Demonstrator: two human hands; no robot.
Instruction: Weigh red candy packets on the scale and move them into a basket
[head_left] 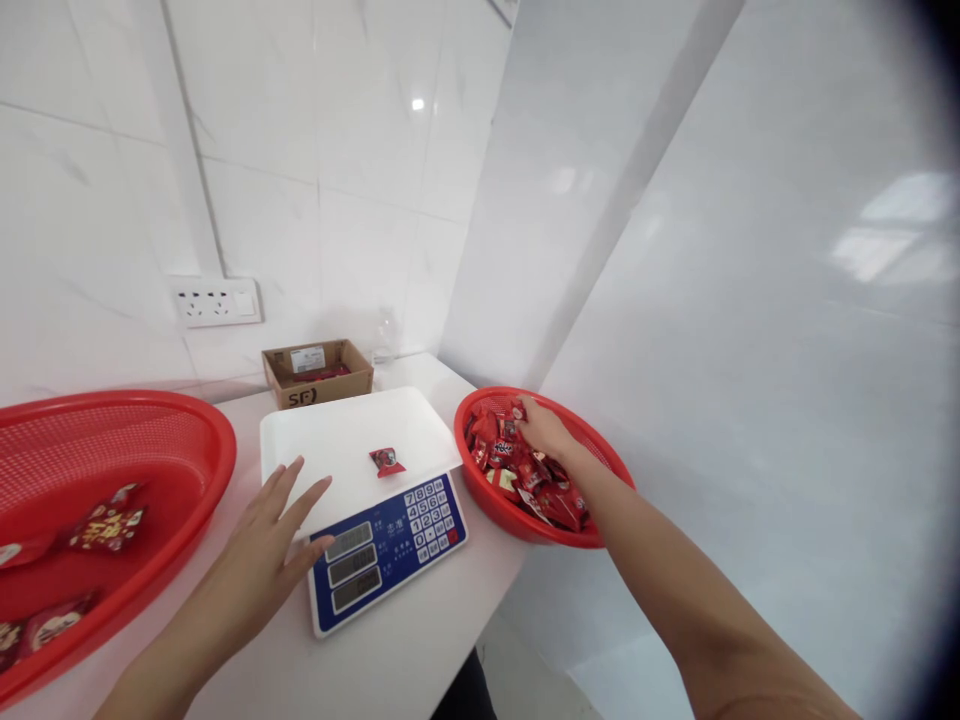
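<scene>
A white and blue digital scale (322, 430) stands on the table, and one small red wrapped snack packet (387, 462) lies on its pan. My left hand (259, 545) is at the scale's front left, fingers spread and holding nothing, with the thumb near the display. On the right is a red plastic basket (510, 525) with many red snack packets (506, 450) piled in it. My right hand (544, 425) reaches into its far side, fingers curled against a red packet at the top of the pile. The fingertips are partly hidden.
A larger red basket (217, 440) with several red packets (109, 525) stands on the left. Behind the scale is an open cardboard box (322, 392), with a clear bottle (385, 338) beside it. Walls close in the back and right. A socket panel (216, 302) is on the tiles.
</scene>
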